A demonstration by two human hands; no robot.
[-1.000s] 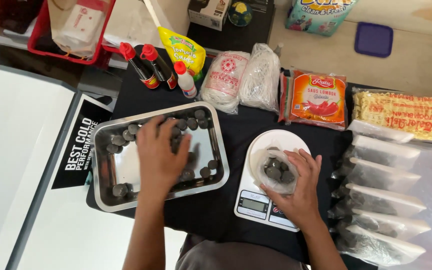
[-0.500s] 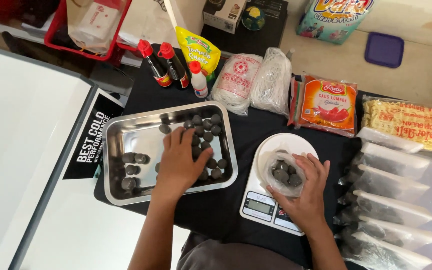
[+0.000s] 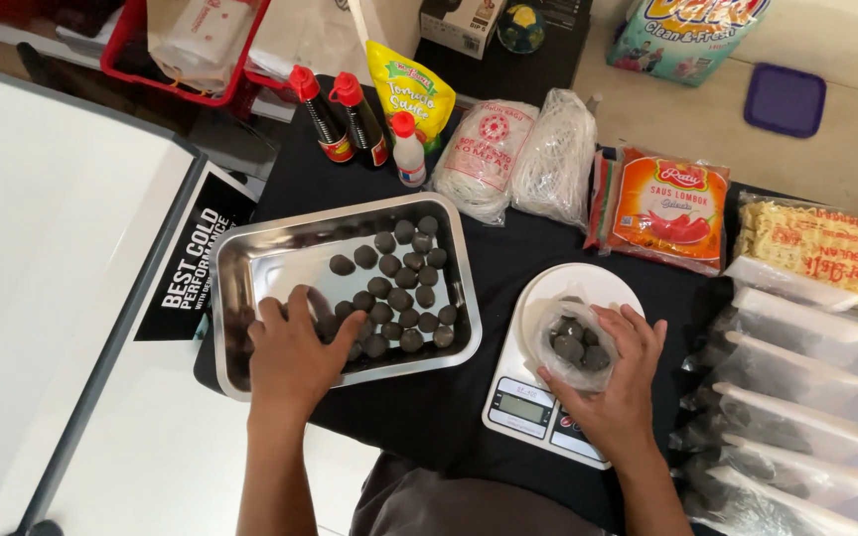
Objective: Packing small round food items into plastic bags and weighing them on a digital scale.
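While dark balls [image 3: 397, 288] fill steel tray [image 3: 240, 268], left hand [image 3: 295, 347] inside; right hand [image 3: 616, 382] steadying bag [image 3: 570, 342]

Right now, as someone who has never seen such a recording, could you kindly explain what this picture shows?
There is no machine here: a person wears a camera on the head, so you look down at their own two bare hands. The left hand reaches into a shiny metal tray that holds many small dark balls. The right hand holds open a small clear bag with a few such balls inside, resting on a white kitchen scale. All this sits on a black cloth. Behind are sauce bottles and noodle packets; at the right lies a row of filled bags.
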